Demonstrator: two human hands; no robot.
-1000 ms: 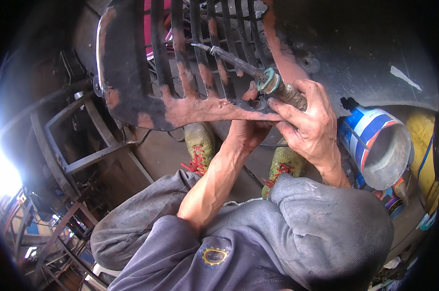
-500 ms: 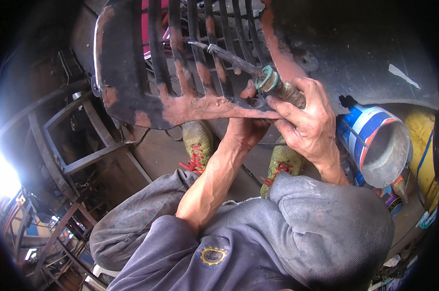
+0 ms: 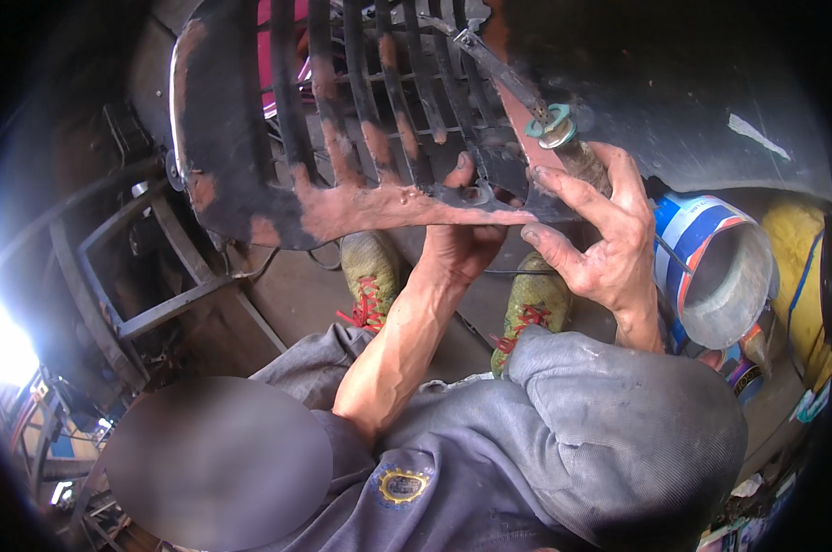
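A black slatted plastic panel [image 3: 221, 120], like a vehicle grille or bumper piece, slants across the upper half with pinkish-brown patches on its bars and lower rim. My left hand [image 3: 462, 250] is closed around that rim from below; one fingertip shows through a gap above it. In my right hand [image 3: 609, 241] is a soldering iron [image 3: 510, 75] with a wrapped handle and a turquoise collar. Its thin bent tip points up and left, over the slats. The handle lies by my index finger, while my thumb is apart from it, near the panel's corner.
At the right lies a tipped blue, white and red bucket [image 3: 724, 267], beside a yellow bag-like thing [image 3: 793, 276]. A dark metal frame [image 3: 172, 299] stands on the left. My shoes [image 3: 370, 276] are under the panel, and a magenta object [image 3: 278, 55] shows behind the slats.
My right hand has shifted right, carrying the soldering iron up and right, and its thumb has moved off the handle. The panel has moved slightly left. My left hand keeps hold of the rim.
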